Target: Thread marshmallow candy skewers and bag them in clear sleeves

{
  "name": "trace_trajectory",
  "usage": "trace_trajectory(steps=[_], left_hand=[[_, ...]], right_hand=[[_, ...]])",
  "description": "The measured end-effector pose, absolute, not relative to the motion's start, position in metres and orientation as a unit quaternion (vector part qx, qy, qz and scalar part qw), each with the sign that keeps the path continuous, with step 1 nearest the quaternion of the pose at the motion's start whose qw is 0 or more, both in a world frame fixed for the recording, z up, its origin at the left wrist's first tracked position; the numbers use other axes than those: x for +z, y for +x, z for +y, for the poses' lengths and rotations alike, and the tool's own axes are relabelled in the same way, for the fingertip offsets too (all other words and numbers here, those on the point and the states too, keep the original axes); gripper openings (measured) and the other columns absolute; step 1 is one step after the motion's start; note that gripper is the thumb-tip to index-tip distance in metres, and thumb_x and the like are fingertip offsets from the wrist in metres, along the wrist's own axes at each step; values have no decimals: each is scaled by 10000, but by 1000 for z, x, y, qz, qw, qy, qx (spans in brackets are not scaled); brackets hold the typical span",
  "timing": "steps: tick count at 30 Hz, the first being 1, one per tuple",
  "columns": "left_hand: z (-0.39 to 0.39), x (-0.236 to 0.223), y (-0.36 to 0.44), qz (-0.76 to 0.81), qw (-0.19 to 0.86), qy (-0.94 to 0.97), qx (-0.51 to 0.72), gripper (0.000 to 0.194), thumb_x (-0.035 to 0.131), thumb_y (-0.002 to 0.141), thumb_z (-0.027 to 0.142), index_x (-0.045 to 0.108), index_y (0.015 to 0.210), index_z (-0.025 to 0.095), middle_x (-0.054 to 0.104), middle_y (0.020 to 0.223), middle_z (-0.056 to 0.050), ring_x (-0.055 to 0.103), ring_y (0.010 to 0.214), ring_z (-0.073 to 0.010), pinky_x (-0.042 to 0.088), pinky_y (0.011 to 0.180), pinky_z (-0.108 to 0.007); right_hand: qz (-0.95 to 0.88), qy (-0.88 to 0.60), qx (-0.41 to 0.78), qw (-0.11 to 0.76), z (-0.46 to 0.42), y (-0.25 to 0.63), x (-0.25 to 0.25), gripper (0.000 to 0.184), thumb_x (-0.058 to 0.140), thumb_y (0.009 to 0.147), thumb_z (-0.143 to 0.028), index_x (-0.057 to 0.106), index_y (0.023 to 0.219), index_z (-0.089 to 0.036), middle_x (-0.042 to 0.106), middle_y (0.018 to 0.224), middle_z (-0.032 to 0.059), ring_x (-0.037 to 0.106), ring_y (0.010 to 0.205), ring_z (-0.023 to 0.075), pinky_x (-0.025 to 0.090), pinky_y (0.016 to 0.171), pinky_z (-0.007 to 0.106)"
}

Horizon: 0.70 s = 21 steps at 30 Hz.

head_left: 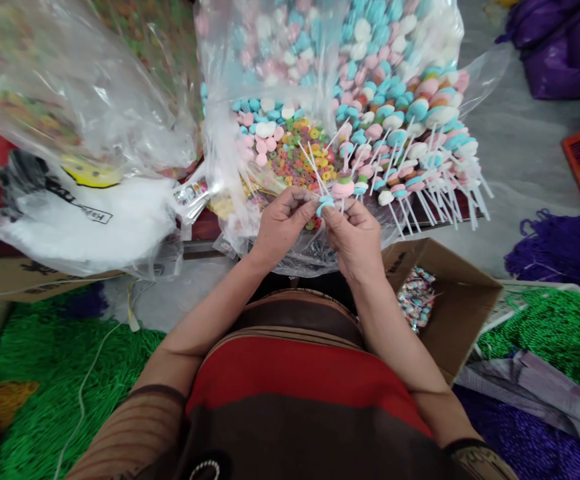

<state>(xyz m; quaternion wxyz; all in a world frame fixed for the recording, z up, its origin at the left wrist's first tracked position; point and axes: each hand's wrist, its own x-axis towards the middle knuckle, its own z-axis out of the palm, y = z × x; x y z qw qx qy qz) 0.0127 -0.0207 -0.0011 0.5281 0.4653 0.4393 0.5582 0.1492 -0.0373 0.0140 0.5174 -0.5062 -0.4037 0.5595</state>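
My left hand is closed in a pinch, its thumb and fingertips meeting beside a blue marshmallow candy. What lies inside that pinch is too small to make out. My right hand presses its thumb and fingers around the same blue candy. A pink marshmallow candy shows just beyond the right fingers. Ahead of both hands, white sticks rest over a heap of colourful ring gummies. To the right lies a pile of candy skewers, marshmallows and rings threaded on white sticks.
A clear bag of pink, blue and white marshmallows stands behind. On the left are a bag of ring gummies and white plastic bags. At lower right stands a cardboard box containing wrapped pieces. Green strands cover the floor.
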Motion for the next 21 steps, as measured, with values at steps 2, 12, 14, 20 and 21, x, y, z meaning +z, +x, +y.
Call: trace_trajectory(steps=[2, 12, 14, 20, 21], left_hand=[[-23, -2, 15, 421, 546, 463, 557, 315, 834, 809, 521, 702, 907, 252, 726, 838, 19, 664, 760, -119, 545, 744, -267], [-18, -3, 11, 377, 684, 390, 489, 367, 908, 718, 483, 796, 985, 259, 786, 947, -10, 688, 757, -133, 573, 703, -287], [-18, -2, 11, 377, 686, 377, 495, 339, 907, 724, 454, 797, 985, 266, 787, 936, -2, 683, 731, -117, 574, 690, -272], [-9, -4, 4, 431, 624, 351, 549, 296, 887, 753, 410, 764, 975, 257, 793, 943, 9, 729, 744, -123, 579, 669, -250], [-6, -6, 1, 439, 611, 353, 556, 291, 879, 767, 409, 758, 982, 253, 793, 945, 5, 742, 768, -133, 589, 689, -258]], right_hand=[[-396, -514, 549, 527, -36, 148, 12, 466, 804, 764, -637, 579, 856, -240, 529, 689, -39, 426, 545, 92, 291, 473, 244], [-424, -520, 544, 504, -41, 148, 15, 485, 713, 823, -715, 569, 913, -261, 459, 665, -50, 315, 494, 88, 245, 450, 257], [-424, -513, 541, 514, -42, 147, 17, 465, 721, 828, -696, 576, 907, -261, 493, 689, -40, 330, 502, 88, 250, 453, 257], [-445, -511, 545, 494, -60, 160, 21, 340, 635, 944, -598, 665, 946, -259, 559, 663, -33, 349, 458, 92, 270, 434, 260], [-453, -512, 552, 477, -66, 164, 22, 338, 634, 947, -589, 685, 963, -255, 554, 626, -40, 350, 445, 94, 267, 427, 258]])
